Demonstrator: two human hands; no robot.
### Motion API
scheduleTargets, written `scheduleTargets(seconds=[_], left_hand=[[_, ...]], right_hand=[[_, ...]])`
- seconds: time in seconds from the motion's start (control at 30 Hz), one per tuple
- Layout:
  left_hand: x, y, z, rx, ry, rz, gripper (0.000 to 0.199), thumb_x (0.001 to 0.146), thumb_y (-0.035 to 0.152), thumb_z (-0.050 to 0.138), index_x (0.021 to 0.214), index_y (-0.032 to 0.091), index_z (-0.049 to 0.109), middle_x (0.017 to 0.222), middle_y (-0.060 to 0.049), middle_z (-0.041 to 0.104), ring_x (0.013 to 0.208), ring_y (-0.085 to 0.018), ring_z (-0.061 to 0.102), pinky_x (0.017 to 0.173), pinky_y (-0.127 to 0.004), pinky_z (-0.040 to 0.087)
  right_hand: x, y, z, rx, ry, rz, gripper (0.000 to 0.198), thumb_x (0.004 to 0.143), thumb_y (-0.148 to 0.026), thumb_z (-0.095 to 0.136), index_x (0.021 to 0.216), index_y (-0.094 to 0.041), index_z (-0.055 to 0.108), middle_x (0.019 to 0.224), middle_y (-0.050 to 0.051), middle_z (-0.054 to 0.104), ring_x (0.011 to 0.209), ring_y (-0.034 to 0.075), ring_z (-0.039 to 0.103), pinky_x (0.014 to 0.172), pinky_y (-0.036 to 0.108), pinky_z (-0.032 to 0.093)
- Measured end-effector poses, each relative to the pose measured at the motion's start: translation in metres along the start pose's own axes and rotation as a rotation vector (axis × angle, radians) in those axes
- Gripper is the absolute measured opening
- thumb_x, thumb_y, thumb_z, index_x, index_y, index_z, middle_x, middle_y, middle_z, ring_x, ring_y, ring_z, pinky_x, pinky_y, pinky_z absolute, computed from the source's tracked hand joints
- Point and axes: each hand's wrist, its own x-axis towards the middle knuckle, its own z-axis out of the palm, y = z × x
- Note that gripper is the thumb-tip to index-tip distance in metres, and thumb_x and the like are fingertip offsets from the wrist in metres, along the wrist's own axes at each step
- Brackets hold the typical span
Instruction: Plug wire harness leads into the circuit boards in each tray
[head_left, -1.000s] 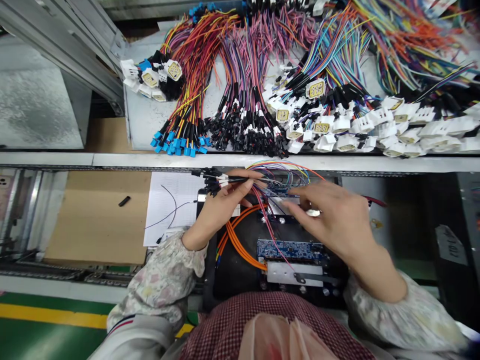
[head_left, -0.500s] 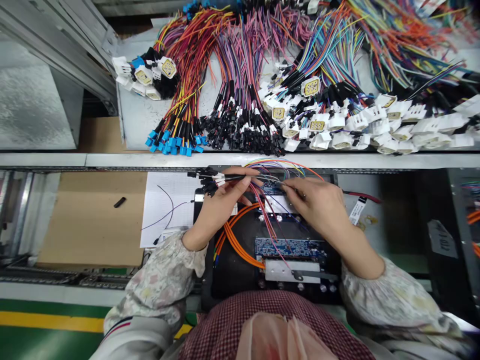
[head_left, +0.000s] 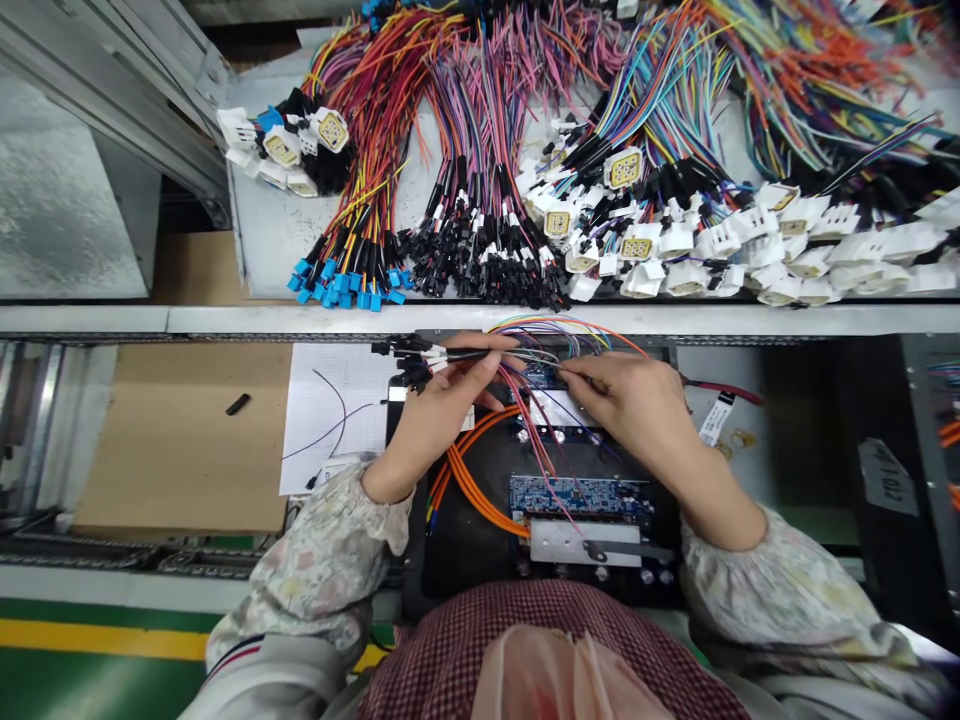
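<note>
My left hand (head_left: pixel 459 390) is closed round a bundle of wires, with its black and white connectors (head_left: pixel 409 358) sticking out to the left. Pink, red and dark wires (head_left: pixel 534 435) hang from this bundle over the blue circuit boards (head_left: pixel 577 492). To the right, my right hand (head_left: pixel 619 395) pinches the ends of thin grey and white wires (head_left: pixel 536 355) that run out of the bundle. Its fingertips partly hide those ends. Both hands are above a black case (head_left: pixel 472 565) that holds the boards, metal plates and a loop of orange cable (head_left: pixel 474 490).
Heaps of coloured wire harnesses (head_left: pixel 487 150) with connectors lie on the shelf (head_left: pixel 281 235) beyond a metal rail (head_left: pixel 300 320). At left are cardboard (head_left: pixel 187 440), a printed sheet (head_left: pixel 307 400) and a small black piece (head_left: pixel 238 404). A red-sleeved cable (head_left: pixel 724 390) lies right.
My right hand has shifted very slightly left, still pinching the wire ends. My left hand keeps its hold on the bundle almost unmoved.
</note>
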Motion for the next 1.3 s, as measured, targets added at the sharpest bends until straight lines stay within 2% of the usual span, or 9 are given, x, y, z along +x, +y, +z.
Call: scheduleTargets(seconds=[0.13,0.27,0.33,0.43,0.6,0.87,0.97,1.17,1.3], left_hand=[[0.000,0.001,-0.001,0.020,0.002,-0.013,0.028,0.093,0.042,0.061,0.112,0.023,0.070,0.107,-0.005,0.075,0.069,-0.010,0.066,0.064,-0.022,0.057],[0.001,0.004,0.000,0.010,-0.004,0.031,0.021,0.091,0.039,0.064,0.100,0.020,0.070,0.103,-0.005,0.075,0.079,-0.013,0.069,0.063,-0.020,0.058],[0.001,0.006,0.002,-0.009,-0.007,0.013,0.019,0.091,0.037,0.064,0.097,0.019,0.069,0.104,-0.006,0.074,0.081,-0.014,0.070,0.063,-0.021,0.060],[0.000,0.009,0.006,-0.035,-0.012,-0.013,0.019,0.091,0.036,0.064,0.100,0.019,0.067,0.101,-0.006,0.072,0.086,-0.016,0.071,0.061,-0.021,0.061],[-0.002,0.010,0.008,-0.050,0.008,0.004,0.015,0.093,0.032,0.062,0.099,0.019,0.068,0.091,-0.005,0.072,0.082,-0.016,0.070,0.055,-0.018,0.058],[-0.001,0.007,0.008,-0.012,0.031,-0.019,0.018,0.094,0.035,0.061,0.101,0.021,0.070,0.096,-0.006,0.075,0.081,-0.016,0.071,0.054,-0.019,0.056],[-0.001,0.008,0.009,-0.031,0.043,-0.002,0.016,0.094,0.033,0.061,0.100,0.022,0.070,0.095,-0.005,0.075,0.081,-0.016,0.071,0.055,-0.019,0.056],[-0.001,0.006,0.008,-0.034,0.023,-0.022,0.023,0.095,0.035,0.061,0.113,0.024,0.071,0.098,-0.005,0.076,0.083,-0.015,0.071,0.056,-0.018,0.056],[0.000,0.004,0.003,-0.017,0.011,-0.018,0.023,0.094,0.036,0.062,0.112,0.025,0.072,0.104,-0.006,0.075,0.086,-0.017,0.072,0.058,-0.020,0.058]], right_hand=[[-0.009,-0.008,-0.015,0.012,0.093,-0.043,0.028,0.093,-0.041,0.056,0.099,-0.022,0.076,0.088,0.006,0.077,0.077,0.021,0.071,0.064,0.030,0.047],[-0.021,-0.016,-0.034,-0.061,-0.002,-0.189,0.030,0.096,-0.040,0.052,0.082,-0.022,0.072,0.076,0.002,0.074,0.066,0.017,0.067,0.057,0.030,0.040],[-0.023,-0.013,-0.038,-0.141,0.020,-0.151,0.037,0.098,-0.038,0.047,0.073,-0.021,0.068,0.067,0.003,0.069,0.060,0.017,0.064,0.053,0.030,0.035],[-0.021,-0.001,-0.034,-0.134,0.121,-0.036,0.033,0.099,-0.038,0.047,0.083,-0.020,0.070,0.069,0.004,0.069,0.060,0.017,0.064,0.054,0.030,0.036],[-0.014,0.012,-0.020,-0.002,-0.036,-0.097,0.026,0.099,-0.033,0.048,0.095,-0.022,0.071,0.085,0.004,0.076,0.070,0.018,0.069,0.061,0.029,0.044],[-0.007,0.015,-0.017,0.059,-0.083,-0.109,0.027,0.099,-0.033,0.048,0.093,-0.022,0.071,0.089,0.004,0.077,0.073,0.018,0.071,0.062,0.029,0.046],[-0.005,0.015,-0.018,0.037,-0.105,-0.119,0.028,0.099,-0.033,0.049,0.088,-0.023,0.073,0.085,0.004,0.076,0.070,0.018,0.070,0.060,0.029,0.045],[-0.020,-0.008,-0.035,0.036,0.031,-0.082,0.026,0.094,-0.042,0.057,0.096,-0.021,0.071,0.072,0.002,0.072,0.059,0.015,0.065,0.055,0.028,0.042],[-0.034,-0.015,-0.042,-0.008,-0.060,-0.134,0.029,0.096,-0.033,0.052,0.072,-0.022,0.064,0.057,-0.002,0.063,0.047,0.012,0.055,0.048,0.029,0.033]])
